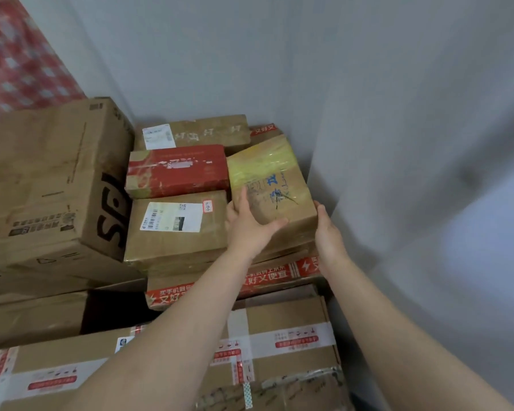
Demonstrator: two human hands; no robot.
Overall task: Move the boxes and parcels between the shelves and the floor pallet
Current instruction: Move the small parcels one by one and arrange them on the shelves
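A brown cardboard box with yellow tape and blue writing (272, 179) lies on top of a stack in the corner, slightly tilted. My left hand (248, 225) grips its near left corner, thumb across the top face. My right hand (328, 232) holds its near right edge, fingers curled round the side. To the left of this box lie a red parcel (177, 170) and a brown parcel with a white label (175, 223). Behind them sits another brown labelled box (196, 133).
A large brown carton with black letters (51, 185) stands at the left. Beneath the stack are boxes with red printed tape (267, 277) and white-and-red tape (282, 342). Grey walls (398, 114) close the corner on the right and back. A red checked cloth (15, 57) hangs upper left.
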